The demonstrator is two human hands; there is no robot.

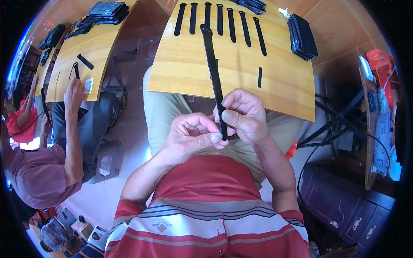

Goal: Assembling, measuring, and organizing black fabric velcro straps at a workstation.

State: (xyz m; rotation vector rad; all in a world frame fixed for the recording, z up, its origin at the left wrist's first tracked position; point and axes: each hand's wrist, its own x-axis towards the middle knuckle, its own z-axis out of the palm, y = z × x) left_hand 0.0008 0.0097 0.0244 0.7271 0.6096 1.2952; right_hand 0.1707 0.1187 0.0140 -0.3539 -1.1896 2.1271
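Note:
A long black strap [212,64] with a looped buckle at its far end stretches from my hands out over the table's near edge. My left hand [189,136] pinches its near tip between thumb and fingers. Just above that, my right hand [248,115] grips the same strap, thumb on top. Several similar black straps [232,26] lie in a row at the far side of the wooden table [180,71]. A short narrow black strip [260,77] rests on the tabletop to the right. Another dark piece is mostly hidden behind the held strap.
A pile of black straps [302,38] sits at the table's right edge, and another dark bundle [247,5] at the back. On the left, a co-worker [43,176] handles black straps at a second table [97,56]. A dark cabinet [344,206] stands at lower right.

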